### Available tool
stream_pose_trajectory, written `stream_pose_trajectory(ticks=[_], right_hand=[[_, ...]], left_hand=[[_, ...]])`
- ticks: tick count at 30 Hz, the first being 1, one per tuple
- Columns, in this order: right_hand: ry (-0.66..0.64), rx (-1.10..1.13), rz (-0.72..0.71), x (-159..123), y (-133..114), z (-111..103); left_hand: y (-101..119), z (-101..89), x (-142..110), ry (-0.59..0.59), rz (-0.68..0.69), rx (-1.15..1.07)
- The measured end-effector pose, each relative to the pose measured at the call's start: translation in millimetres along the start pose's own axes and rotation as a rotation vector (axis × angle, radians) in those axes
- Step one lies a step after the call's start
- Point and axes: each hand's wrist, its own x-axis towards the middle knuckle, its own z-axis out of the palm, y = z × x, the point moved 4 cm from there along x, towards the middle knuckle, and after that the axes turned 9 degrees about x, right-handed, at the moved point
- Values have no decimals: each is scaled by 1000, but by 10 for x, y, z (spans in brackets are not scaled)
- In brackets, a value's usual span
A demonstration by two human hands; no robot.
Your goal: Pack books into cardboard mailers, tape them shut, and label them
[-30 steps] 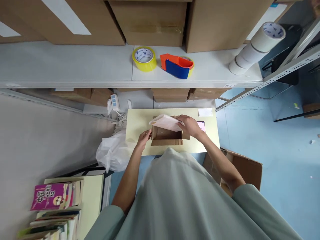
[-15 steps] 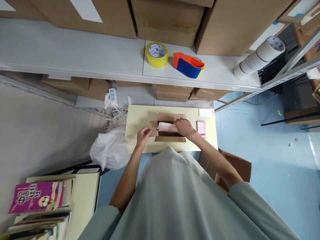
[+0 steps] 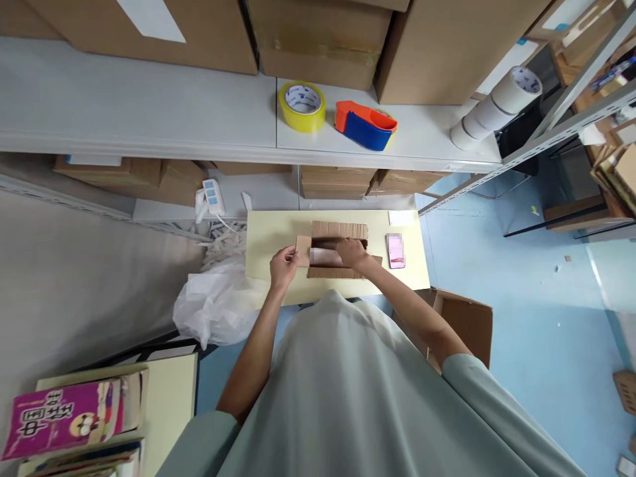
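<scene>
A small open cardboard box point(image 3: 338, 272) sits on the pale yellow table point(image 3: 268, 228), its flaps folded outward. My left hand point(image 3: 283, 266) pinches the box's left flap point(image 3: 303, 252) between thumb and fingers. Inside the box lies a pale, whitish-pink packet point(image 3: 324, 257); its exact kind cannot be made out. My right hand point(image 3: 352, 253) reaches into the box from the right, closed at the packet's right end, with its fingertips hidden.
A phone point(image 3: 396, 250) and a white card point(image 3: 401, 218) lie right of the box. On the shelf above are yellow tape point(image 3: 302, 107), an orange-blue tape dispenser point(image 3: 366, 126) and white rolls point(image 3: 497, 107). A plastic bag point(image 3: 213, 301) hangs left; a larger open carton point(image 3: 464, 328) stands right.
My right hand has moved slightly left and deeper into the box. The packet sits lower inside it. My left hand stays at the left flap. The view has shifted a little.
</scene>
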Motion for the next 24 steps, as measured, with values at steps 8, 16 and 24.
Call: stream_pose_trajectory(ticks=[8, 16, 24], right_hand=[[32, 105, 102, -12, 26, 175], [528, 448, 423, -884, 814, 254], [495, 970, 430, -1003, 962, 600]], left_hand=[[102, -33, -46, -8, 8, 46], [325, 4, -161, 16, 224, 135], [539, 346, -293, -32, 425, 296]])
